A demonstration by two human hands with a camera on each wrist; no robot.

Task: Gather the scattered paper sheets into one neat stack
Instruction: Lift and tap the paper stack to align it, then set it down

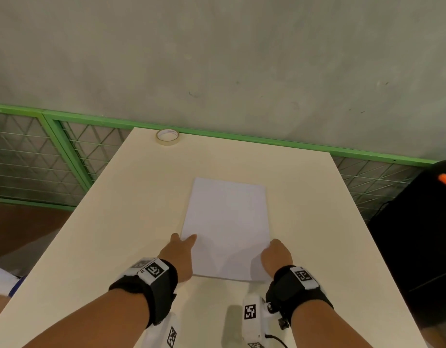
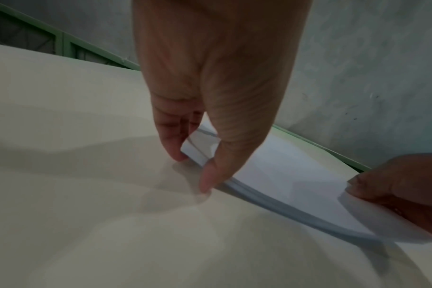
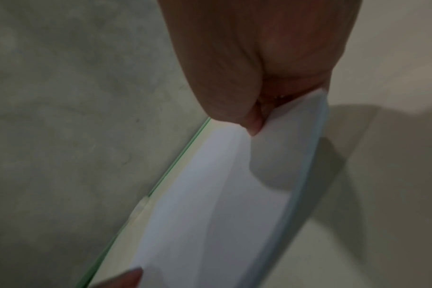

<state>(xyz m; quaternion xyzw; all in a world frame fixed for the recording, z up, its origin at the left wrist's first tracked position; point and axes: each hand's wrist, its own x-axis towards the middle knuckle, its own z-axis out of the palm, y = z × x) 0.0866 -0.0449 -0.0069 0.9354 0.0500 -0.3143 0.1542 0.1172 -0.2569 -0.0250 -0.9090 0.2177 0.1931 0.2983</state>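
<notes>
A stack of white paper sheets (image 1: 227,222) lies lengthwise in the middle of the cream table (image 1: 131,202). My left hand (image 1: 184,241) holds the stack's left edge near its front corner, thumb on top and fingers against the side (image 2: 192,169). My right hand (image 1: 272,246) pinches the right edge, thumb on the top sheet and curled fingers underneath (image 3: 259,117). The sheets (image 2: 284,175) look aligned, and the held end bows slightly, casting a shadow on the table beside the stack (image 3: 210,214).
A roll of pale tape (image 1: 167,137) sits at the table's far edge. A green railing with wire mesh (image 1: 66,136) runs behind the table. A black bag with an orange strip (image 1: 418,234) stands off the right side. A bare concrete floor lies beyond.
</notes>
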